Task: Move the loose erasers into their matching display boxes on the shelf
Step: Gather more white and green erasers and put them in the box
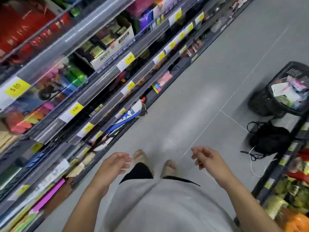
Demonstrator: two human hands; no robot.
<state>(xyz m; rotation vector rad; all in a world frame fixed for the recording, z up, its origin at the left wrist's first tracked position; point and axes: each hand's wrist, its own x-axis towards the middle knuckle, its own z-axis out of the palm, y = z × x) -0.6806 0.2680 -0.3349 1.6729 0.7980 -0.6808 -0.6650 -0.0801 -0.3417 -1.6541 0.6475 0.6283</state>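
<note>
Standing in a shop aisle, both hands empty: left hand [115,164] and right hand [207,159] hang with fingers loosely curled, holding nothing. Further out, the shelf [107,76] on the left carries a white display box [115,42]; contents blurred, no erasers identifiable. Black basket [287,91] of mixed goods sits far right. Judgement: erasers likely light, firm, slightly grippy; pinch across the long sides.

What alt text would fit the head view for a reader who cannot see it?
A person stands in a shop aisle looking down, left hand and right hand held out empty with fingers loosely curled over a grey floor. Blurred shelves with yellow price tags run along the left; a black basket of goods sits on the right.
</note>
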